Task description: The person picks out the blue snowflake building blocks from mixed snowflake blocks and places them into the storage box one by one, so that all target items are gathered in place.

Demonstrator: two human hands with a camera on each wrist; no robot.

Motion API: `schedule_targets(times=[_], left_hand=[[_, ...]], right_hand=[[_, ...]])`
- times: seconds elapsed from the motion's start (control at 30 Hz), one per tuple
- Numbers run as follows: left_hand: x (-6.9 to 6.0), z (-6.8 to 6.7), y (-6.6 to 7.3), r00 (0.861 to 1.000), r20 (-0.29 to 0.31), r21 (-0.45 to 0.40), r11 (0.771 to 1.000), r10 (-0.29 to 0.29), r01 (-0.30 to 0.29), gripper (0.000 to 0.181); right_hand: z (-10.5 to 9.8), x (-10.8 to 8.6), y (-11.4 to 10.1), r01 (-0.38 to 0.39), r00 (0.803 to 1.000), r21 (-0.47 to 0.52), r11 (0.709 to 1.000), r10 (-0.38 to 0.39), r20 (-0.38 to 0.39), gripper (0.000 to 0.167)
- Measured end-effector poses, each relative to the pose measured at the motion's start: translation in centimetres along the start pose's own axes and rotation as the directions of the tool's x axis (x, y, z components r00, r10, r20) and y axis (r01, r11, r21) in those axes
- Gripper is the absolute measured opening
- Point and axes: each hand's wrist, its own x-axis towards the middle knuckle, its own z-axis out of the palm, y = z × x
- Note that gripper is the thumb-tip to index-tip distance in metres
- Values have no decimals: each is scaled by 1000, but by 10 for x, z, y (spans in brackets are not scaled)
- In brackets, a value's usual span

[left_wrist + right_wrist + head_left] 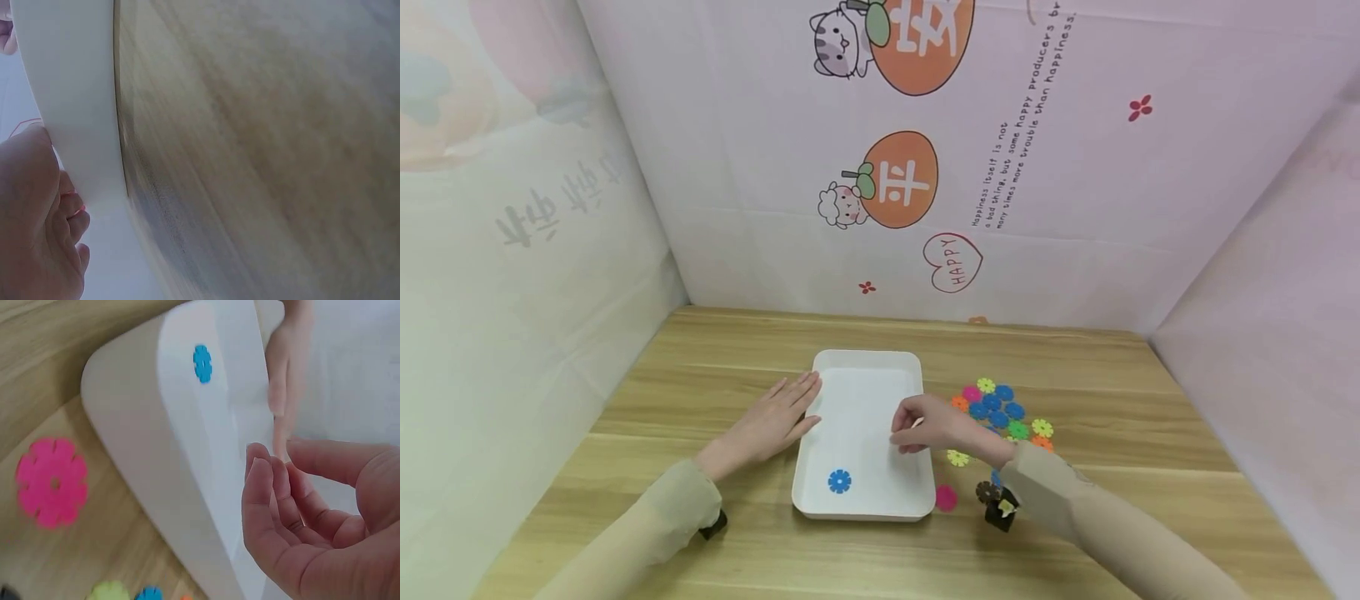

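Note:
A white tray (868, 392) lies on the wooden table with one blue snowflake disc (839, 481) in its near left part. My left hand (771, 417) rests at the tray's left rim with fingers extended; the left wrist view shows the hand (37, 219) against the white wall. Over the tray's right side is my right hand (928, 423), its fingers loosely bent and thumb close to them. In the right wrist view, nothing shows between the fingers of that hand (325, 519). The blue disc (202, 364) appears beyond the tray wall there.
Right of the tray lies a loose pile of coloured snowflake discs (998, 417), partly behind the right forearm. A pink disc (946, 498) sits by the tray's near right corner. Black wrist devices (1001, 510) show at both sleeves. Printed cloth walls (910, 267) enclose the table.

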Motion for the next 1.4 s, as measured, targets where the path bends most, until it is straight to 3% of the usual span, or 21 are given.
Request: schedule_targets(times=[0.27, 0.53, 0.83, 1.0, 1.27, 1.4], left_hand=[[-1, 1, -2, 1000, -8, 4, 1000, 1, -1, 63], [-3, 3, -4, 1000, -17, 16, 1000, 1, -1, 63], [-1, 3, -3, 1000, -27, 12, 1000, 12, -12, 63], [-1, 2, -3, 1000, -24, 14, 1000, 17, -16, 64], [-1, 4, -4, 999, -30, 14, 1000, 19, -18, 63], [0, 5, -4, 1000, -25, 10, 1000, 16, -16, 64]], right_hand=[[-36, -24, 29, -21, 996, 61, 998, 26, -81, 17], [-57, -57, 58, -62, 991, 25, 998, 64, -113, 24], [-54, -95, 91, -133, 987, 39, 990, 136, -81, 24], [-51, -109, 102, -155, 983, 5, 988, 155, -100, 22], [-50, -117, 109, -142, 982, -15, 990, 139, -126, 21], [-49, -115, 111, -137, 980, -80, 987, 124, -153, 22]])
